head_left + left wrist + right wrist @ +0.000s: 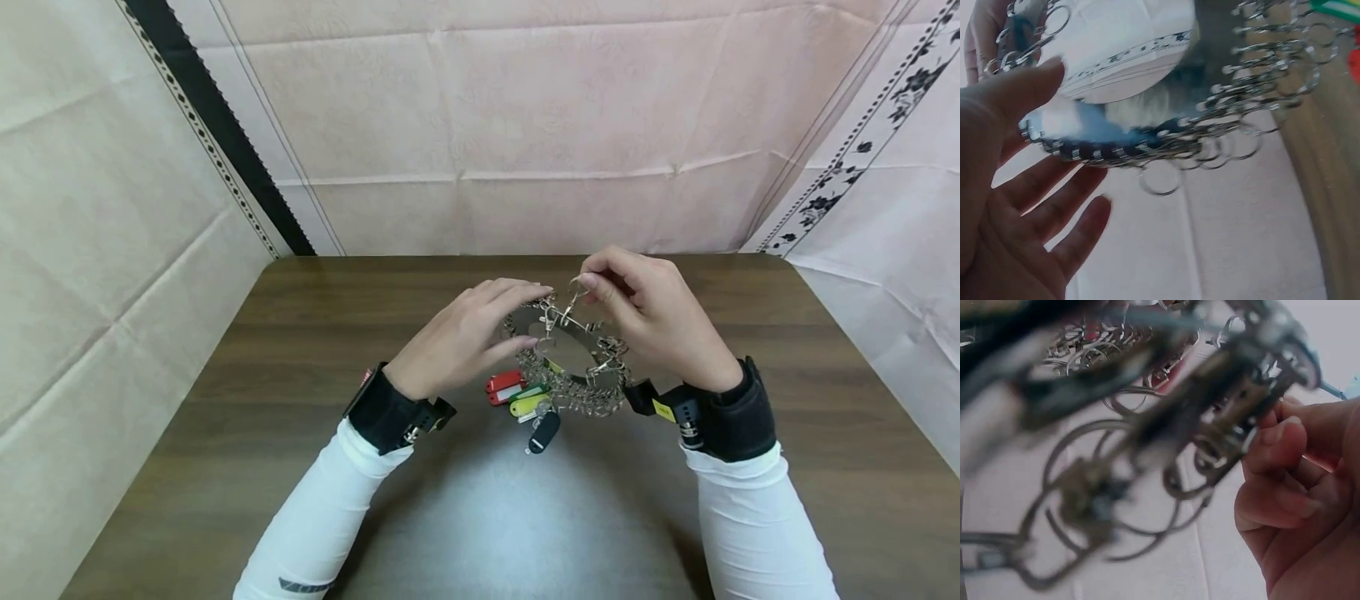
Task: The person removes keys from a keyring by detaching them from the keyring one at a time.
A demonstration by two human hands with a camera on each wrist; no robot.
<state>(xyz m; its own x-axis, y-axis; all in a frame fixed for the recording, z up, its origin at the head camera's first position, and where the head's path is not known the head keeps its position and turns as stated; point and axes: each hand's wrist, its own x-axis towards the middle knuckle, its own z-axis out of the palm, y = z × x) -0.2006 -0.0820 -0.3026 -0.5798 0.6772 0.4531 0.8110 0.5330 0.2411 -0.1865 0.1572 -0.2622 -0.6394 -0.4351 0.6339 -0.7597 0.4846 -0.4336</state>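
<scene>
A flat, shiny metal hoop (570, 332), its rim crowded with clasps and small key rings, stands tilted between the two hands. In the left wrist view the hoop (1210, 37) passes between the thumb and fingers of my left hand (472, 333), which holds its left side; its lower fingers are spread behind. At the top, my right hand (660, 312) pinches a split ring (577, 287) joined to a clasp, between thumb and index finger. Red key tags (504, 387), a yellow key tag (528, 406), a green one and a dark blue fob (544, 432) hang at the lower left.
The brown wood-grain table (450, 517) reaches back to a pale cloth hanging (555, 125). More cloth walls stand at the left and right. Black wrist straps (731, 417) with small cameras sit over white sleeves.
</scene>
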